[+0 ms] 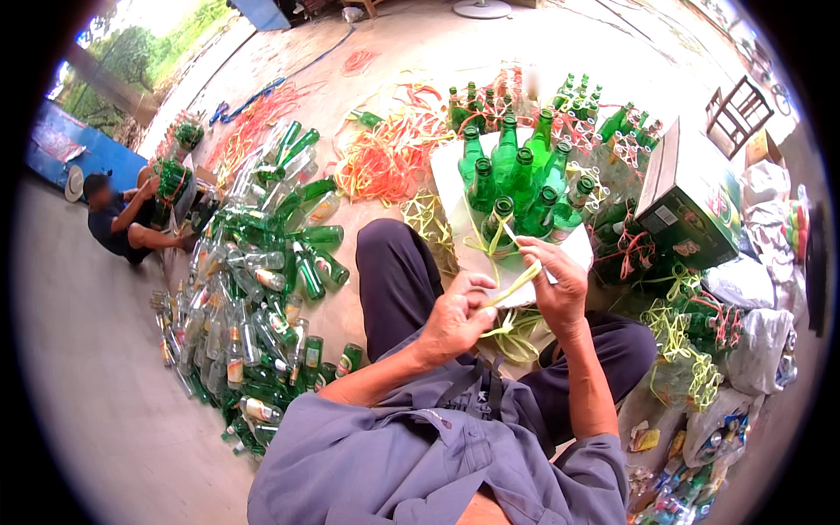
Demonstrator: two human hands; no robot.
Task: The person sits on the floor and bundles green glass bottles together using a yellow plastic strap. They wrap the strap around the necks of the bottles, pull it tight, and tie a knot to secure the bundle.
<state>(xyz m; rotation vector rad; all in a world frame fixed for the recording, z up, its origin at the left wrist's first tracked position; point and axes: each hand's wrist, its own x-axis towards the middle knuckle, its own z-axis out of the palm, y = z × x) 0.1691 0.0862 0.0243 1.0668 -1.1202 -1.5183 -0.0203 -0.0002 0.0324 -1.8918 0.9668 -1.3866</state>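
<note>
Several green glass bottles (523,172) stand upright in a tight group on a white board (453,176) before my knees. Yellow-green plastic strapping (485,246) is looped at the nearest bottle (499,220). My left hand (457,320) pinches a length of this strapping (516,286) between thumb and fingers. My right hand (558,279) grips its other end, close to the front bottles. A thin whitish piece shows at the right fingers; I cannot tell what it is. More loose strapping (518,335) hangs below the board's near edge.
A large heap of loose bottles (262,295) lies to the left. Tangled red and yellow strapping (387,154) covers the floor ahead. Strapped bottles (630,128), a green carton (695,203) and plastic bags (758,348) crowd the right. Another person (125,220) sits at far left, handling bundled bottles.
</note>
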